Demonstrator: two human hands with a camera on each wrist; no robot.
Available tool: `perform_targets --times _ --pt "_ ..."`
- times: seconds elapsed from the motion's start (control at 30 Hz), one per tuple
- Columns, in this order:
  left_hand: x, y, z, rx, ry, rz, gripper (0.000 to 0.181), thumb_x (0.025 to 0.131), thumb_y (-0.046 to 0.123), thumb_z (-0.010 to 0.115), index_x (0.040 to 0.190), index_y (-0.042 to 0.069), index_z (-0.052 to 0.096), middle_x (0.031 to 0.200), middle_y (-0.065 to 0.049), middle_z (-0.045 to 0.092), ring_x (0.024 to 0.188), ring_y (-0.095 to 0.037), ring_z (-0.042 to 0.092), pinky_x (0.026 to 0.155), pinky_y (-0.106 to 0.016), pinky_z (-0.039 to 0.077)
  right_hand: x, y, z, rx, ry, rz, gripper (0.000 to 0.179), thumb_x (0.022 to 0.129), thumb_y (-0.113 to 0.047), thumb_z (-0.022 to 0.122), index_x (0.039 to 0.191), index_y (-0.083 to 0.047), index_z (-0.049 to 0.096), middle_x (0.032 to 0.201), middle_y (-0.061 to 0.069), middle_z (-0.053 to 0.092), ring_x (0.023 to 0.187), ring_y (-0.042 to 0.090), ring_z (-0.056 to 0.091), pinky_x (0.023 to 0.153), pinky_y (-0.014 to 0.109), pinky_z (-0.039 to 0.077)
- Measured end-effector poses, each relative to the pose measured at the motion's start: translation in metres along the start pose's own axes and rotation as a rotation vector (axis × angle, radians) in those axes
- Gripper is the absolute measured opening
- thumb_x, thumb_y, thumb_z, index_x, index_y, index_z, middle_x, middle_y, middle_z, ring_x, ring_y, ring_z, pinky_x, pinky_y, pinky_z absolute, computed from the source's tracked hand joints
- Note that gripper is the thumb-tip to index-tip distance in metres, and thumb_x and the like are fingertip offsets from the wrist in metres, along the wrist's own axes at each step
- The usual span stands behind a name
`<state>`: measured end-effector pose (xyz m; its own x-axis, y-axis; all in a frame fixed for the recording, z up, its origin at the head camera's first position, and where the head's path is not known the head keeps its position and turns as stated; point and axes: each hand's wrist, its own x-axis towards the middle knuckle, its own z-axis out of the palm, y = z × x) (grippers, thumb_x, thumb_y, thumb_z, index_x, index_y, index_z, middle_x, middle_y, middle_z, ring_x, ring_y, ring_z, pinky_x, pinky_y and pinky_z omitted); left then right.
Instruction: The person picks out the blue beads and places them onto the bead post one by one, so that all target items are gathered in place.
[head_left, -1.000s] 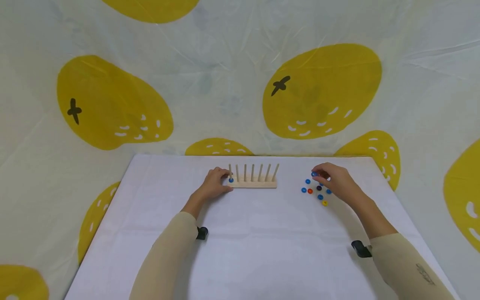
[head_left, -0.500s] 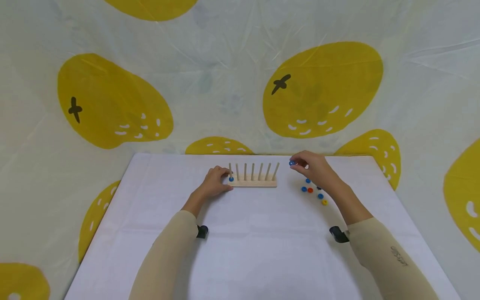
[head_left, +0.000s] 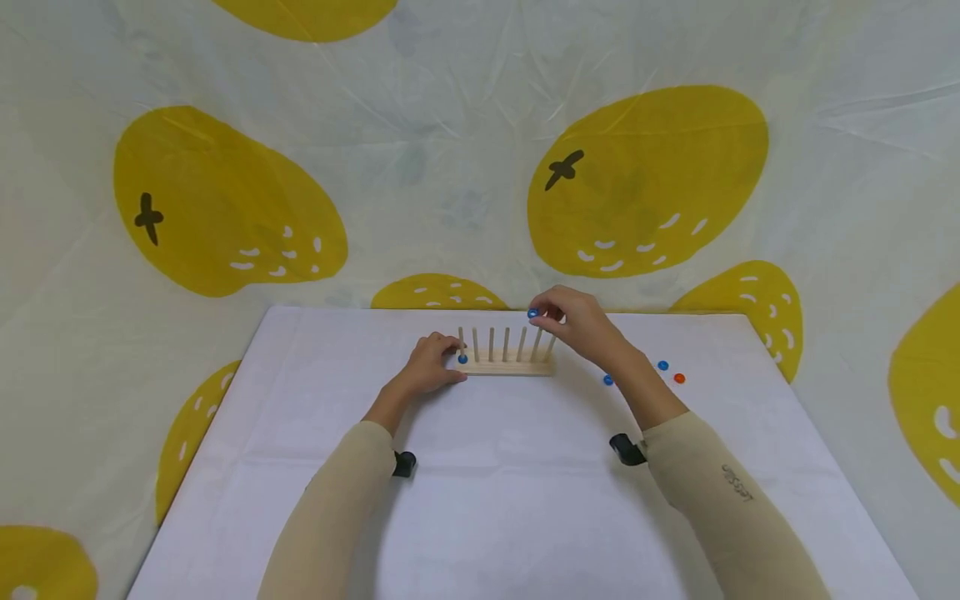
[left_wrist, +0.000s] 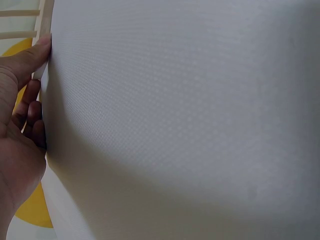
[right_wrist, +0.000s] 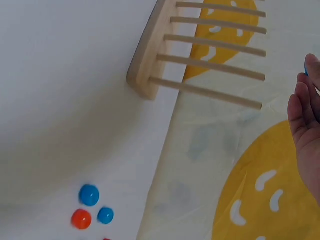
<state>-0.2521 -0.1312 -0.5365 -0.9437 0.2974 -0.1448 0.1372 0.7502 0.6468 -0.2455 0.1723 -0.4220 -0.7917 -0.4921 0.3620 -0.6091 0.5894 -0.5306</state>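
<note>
A wooden peg rack [head_left: 504, 369], a row of several upright pegs on a flat base, stands near the table's back. A blue bead [head_left: 462, 359] sits low on its leftmost peg. My left hand [head_left: 426, 367] grips the rack's left end, thumb on the near side; in the left wrist view its thumb and fingers hold the base [left_wrist: 45, 17]. Above the right-hand pegs, my right hand [head_left: 585, 327] pinches another blue bead [head_left: 533, 313] between thumb and fingertips. The right wrist view shows only a sliver of that bead [right_wrist: 306, 68]; the right-end pegs [right_wrist: 215, 95] carry nothing there.
Loose beads lie right of the rack: a blue bead [head_left: 608, 379], another blue one [head_left: 663, 365] and an orange-red bead [head_left: 679, 378]. The right forearm hides others. A patterned cloth [head_left: 450, 192] hangs behind the white table [head_left: 487, 517].
My right hand has carried the blue bead leftward and up from the loose beads to above the rack's right part. The left hand and rack have stayed put.
</note>
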Motion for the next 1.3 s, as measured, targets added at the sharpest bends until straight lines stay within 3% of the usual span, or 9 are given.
perform_targets --times 0.57,0.8,1.07,1.3 --pt "0.000 -0.006 0.001 0.023 0.009 -0.002 0.060 0.085 0.028 0.087 0.137 0.013 0.063 0.127 -0.008 0.057 0.120 -0.028 0.046 0.110 -0.045 0.042 0.042 -0.030 0.047 0.092 -0.111 0.060 0.020 0.095 -0.014 0.076 0.112 -0.005 0.073 0.103 0.007 0.073 0.090 0.020 0.067 0.083 0.036 0.057" --pt "-0.001 -0.001 -0.002 0.031 0.009 0.001 0.059 0.085 0.028 0.087 0.137 0.013 0.063 0.126 -0.008 0.057 0.118 -0.027 0.047 0.106 -0.044 0.043 0.055 -0.039 0.059 0.078 -0.167 0.059 0.022 0.095 -0.015 0.075 0.114 -0.004 0.073 0.104 0.007 0.074 0.094 0.020 0.068 0.086 0.035 0.058" --pt "-0.001 0.002 -0.003 0.033 0.012 0.006 0.056 0.085 0.028 0.087 0.134 0.013 0.064 0.123 -0.008 0.057 0.116 -0.027 0.046 0.106 -0.043 0.043 0.064 -0.045 0.071 0.059 -0.243 0.081 0.022 0.096 -0.016 0.074 0.114 -0.004 0.073 0.106 0.007 0.075 0.097 0.021 0.068 0.089 0.035 0.058" --pt "0.000 0.001 -0.003 0.019 0.008 0.011 0.057 0.085 0.028 0.087 0.135 0.012 0.063 0.125 -0.008 0.057 0.118 -0.028 0.046 0.108 -0.045 0.043 0.065 -0.042 0.078 0.038 -0.259 0.060 0.022 0.096 -0.016 0.074 0.114 -0.005 0.072 0.103 0.007 0.074 0.094 0.020 0.068 0.085 0.031 0.058"
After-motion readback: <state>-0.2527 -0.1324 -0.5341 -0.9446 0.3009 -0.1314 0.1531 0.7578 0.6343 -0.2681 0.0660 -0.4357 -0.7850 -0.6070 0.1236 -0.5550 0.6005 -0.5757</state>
